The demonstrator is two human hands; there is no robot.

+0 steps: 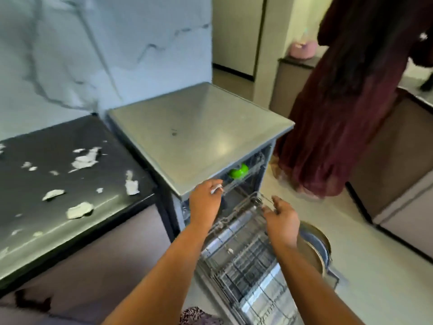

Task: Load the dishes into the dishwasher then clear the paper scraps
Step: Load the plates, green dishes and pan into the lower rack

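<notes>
Left hand [206, 195]: fingers curl at the upper rack [243, 177]; whether they grip it cannot be told. Right hand [282, 221]: fingers loosely spread over the lower rack [246, 261]. Slide racks level, likely without jolting. Dishes [315, 247] stand at 3 o'clock; paper scraps [85, 158] lie on the worktop [58, 137] at 9 o'clock.

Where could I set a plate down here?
The dishwasher's steel top is bare, from the marble wall to its front edge. The black counter beside it is strewn with paper scraps, barer only near the wall. The lower rack looks empty, though the left hand and right hand crowd its far end.
</notes>
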